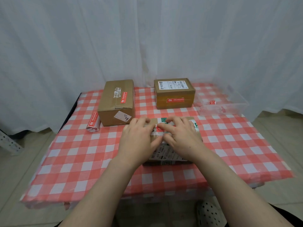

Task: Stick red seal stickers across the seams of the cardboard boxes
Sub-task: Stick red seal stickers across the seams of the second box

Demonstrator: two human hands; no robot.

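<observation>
- Your left hand (137, 138) and right hand (182, 136) cover most of the near box (153, 121); its top seam is hidden under them.
- Only a sliver of the red seal sticker (158, 128) shows between your hands. Whether the right fingers (170, 119) press or pinch it cannot be told.
- The shipping label (167, 153) by your wrists is too small to read.
- The clear tray (229, 107) at the counter's (82, 153) far right is smeared, and the red scrap (212, 102) in it is unidentifiable.
- The bottom edge cuts off your forearms (105, 185) and a spotted shoe (208, 213).

I see a red-and-white checked tablecloth (229, 145), plain brown boxes (114, 102), red stickers (124, 97) with white print, and a white curtain (147, 38).
</observation>
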